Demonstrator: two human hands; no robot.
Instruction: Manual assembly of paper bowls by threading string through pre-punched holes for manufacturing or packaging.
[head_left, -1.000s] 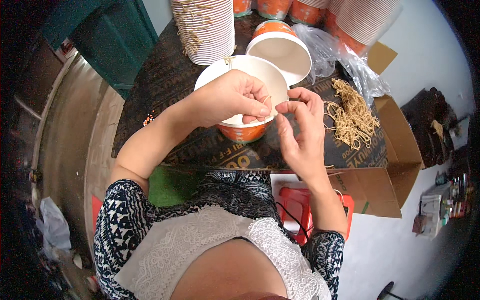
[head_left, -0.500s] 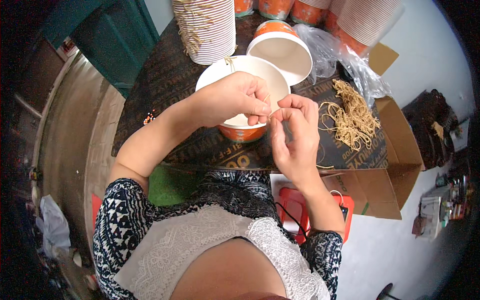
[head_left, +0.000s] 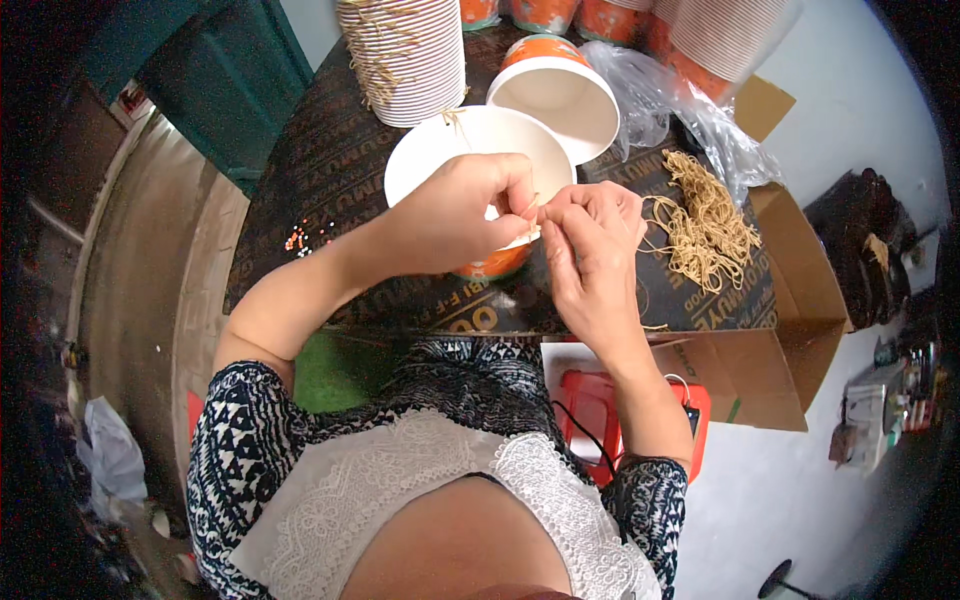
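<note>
Drawing closer since the earlier frame, the bare right hand (head_left: pixel 597 243) is meeting the bare left hand (head_left: pixel 480 203); both hands' fingers are pinching thin tan string (head_left: pixel 534 228) at the near rim of a white-lined orange paper tub (head_left: pixel 430 150), which is standing on the black printed worktop (head_left: pixel 400 305).

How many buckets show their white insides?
2: the front bucket, at the left hand and right hand, and the tipped bucket behind it to the right. The bucket stacks run out of frame, so other insides may be hidden.
</note>
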